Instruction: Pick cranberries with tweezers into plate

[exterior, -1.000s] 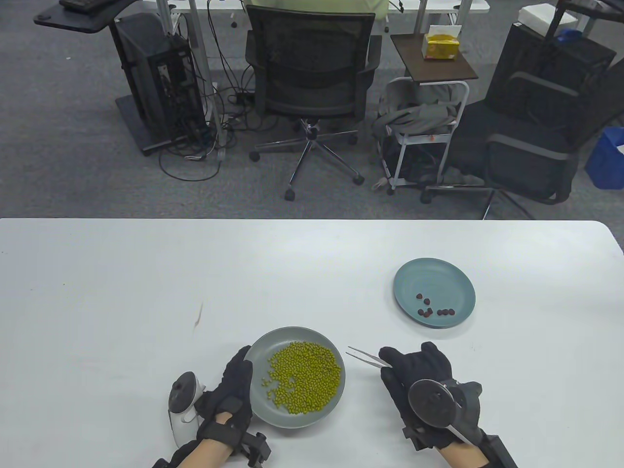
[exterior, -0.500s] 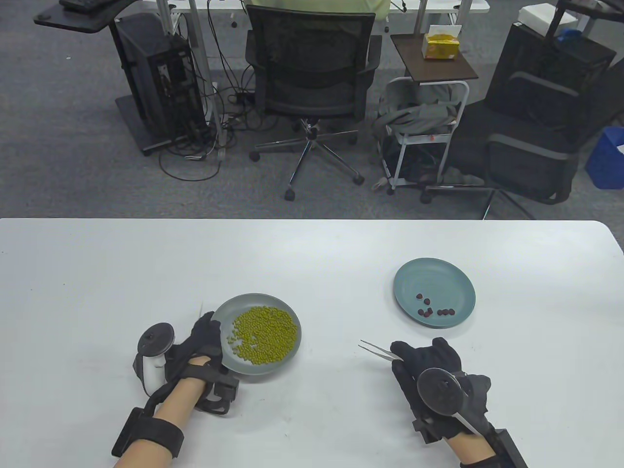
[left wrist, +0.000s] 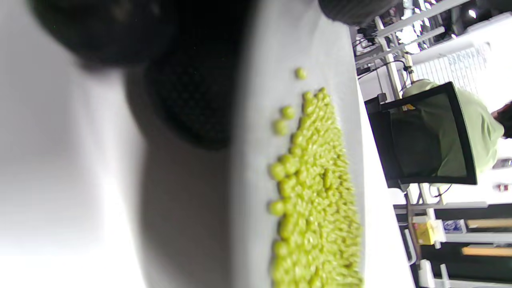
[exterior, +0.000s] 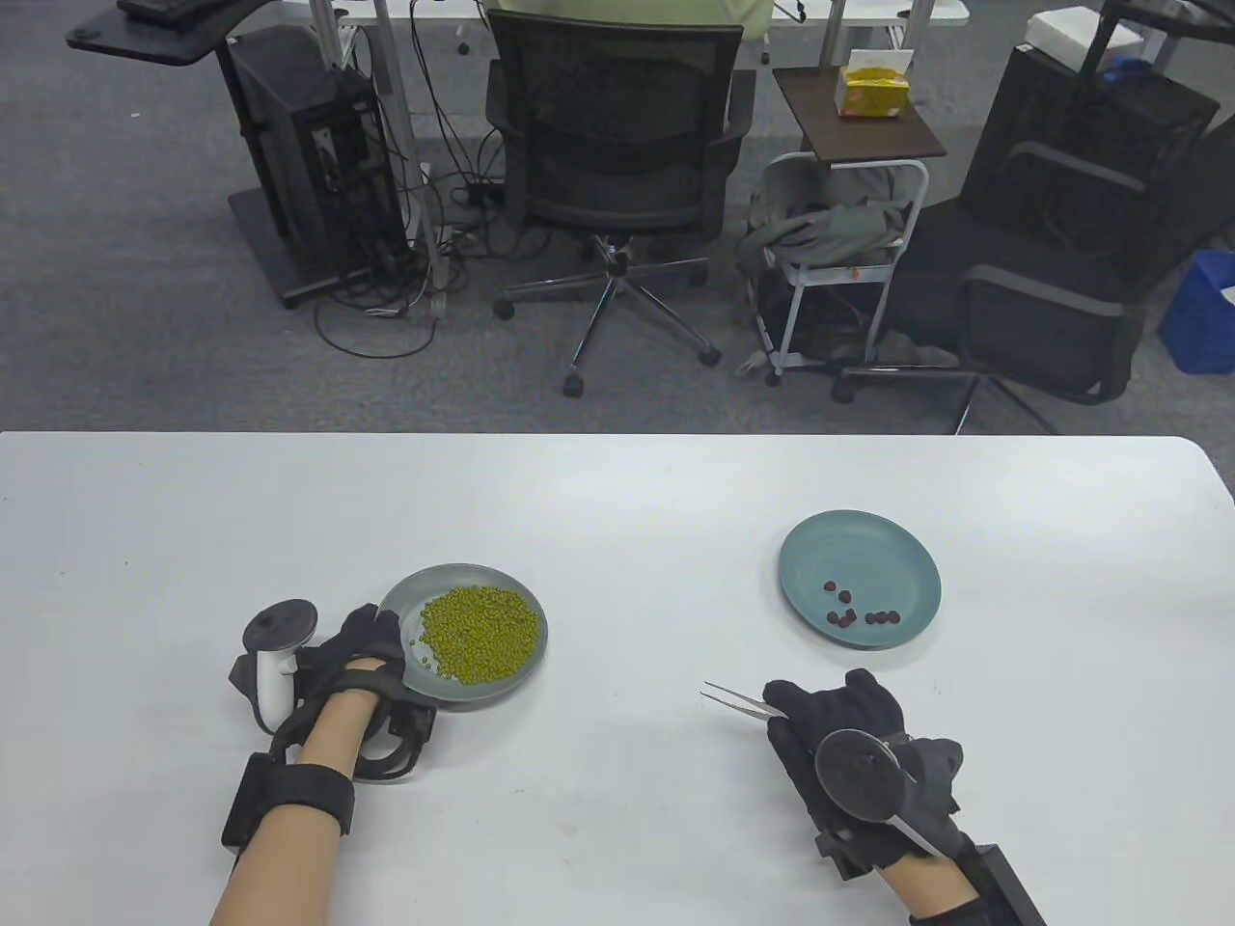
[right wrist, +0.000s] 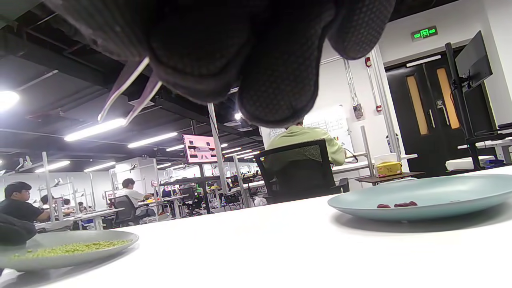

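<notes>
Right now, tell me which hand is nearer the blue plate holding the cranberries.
Right. The right hand, holding the tweezers, sits just below the blue plate. The left hand grips the grey plate of green beans far across the table.
</notes>
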Tool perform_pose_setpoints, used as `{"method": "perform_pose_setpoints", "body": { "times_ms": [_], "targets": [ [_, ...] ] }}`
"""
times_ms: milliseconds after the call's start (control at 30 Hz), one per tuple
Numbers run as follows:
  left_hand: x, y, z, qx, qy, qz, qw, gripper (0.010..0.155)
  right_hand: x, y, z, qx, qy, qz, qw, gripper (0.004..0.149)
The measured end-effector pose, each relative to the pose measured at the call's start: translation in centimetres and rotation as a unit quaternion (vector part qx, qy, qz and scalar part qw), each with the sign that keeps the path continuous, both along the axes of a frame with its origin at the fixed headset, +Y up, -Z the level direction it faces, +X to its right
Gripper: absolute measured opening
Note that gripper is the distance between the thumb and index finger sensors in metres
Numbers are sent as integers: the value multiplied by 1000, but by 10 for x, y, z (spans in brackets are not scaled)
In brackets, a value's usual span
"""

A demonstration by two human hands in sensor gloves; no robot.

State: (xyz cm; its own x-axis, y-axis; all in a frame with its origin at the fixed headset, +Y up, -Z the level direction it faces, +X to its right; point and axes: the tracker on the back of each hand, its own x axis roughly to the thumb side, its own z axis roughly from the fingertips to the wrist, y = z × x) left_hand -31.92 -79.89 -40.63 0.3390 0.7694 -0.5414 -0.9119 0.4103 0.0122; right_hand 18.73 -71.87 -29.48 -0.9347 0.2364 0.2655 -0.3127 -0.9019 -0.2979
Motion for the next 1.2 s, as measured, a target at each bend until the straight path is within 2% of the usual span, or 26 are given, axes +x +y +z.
{"method": "perform_pose_setpoints", "body": {
  "times_ms": [67,167,233,333,433,567,667,833,900,967,1033,1100,1133,1200],
  "targets": [
    [-1,9,5,6,-21,-63,998,66,-1,2,2,-1,1,-1,1000,49],
    [-2,20,17,13,-48,-108,993,70,-2,3,4,2,2,-3,1000,49],
    [-5,27,26,38,-45,-159,986,70,-2,4,5,1,2,-3,1000,49],
    [0,40,40,94,-87,-220,967,69,-4,4,6,1,4,-3,1000,49],
    [21,60,56,154,-151,-279,936,68,-6,4,7,1,7,-3,1000,49],
    [67,86,87,242,-233,-362,870,68,-8,3,8,1,10,-2,1000,49],
    [101,95,111,293,-271,-353,846,71,-10,2,8,-1,11,2,1000,49],
    [151,94,142,337,-340,-348,806,73,-11,0,8,-4,11,6,1000,48],
    [163,86,148,326,-363,-370,791,77,-12,1,8,-5,12,6,1000,48],
    [171,71,152,289,-398,-399,774,80,-11,0,9,-5,13,5,1000,48],
    [174,60,153,289,-408,-412,762,81,-11,0,9,-5,15,5,1000,48],
    [176,55,154,279,-425,-398,764,81,-12,0,11,3,22,2,1000,48],
    [176,54,157,276,-430,-382,770,81,-13,0,12,13,22,-2,1000,48],
    [178,54,161,291,-425,-385,766,80,-13,1,14,10,23,-1,1000,48]
  ]
}}
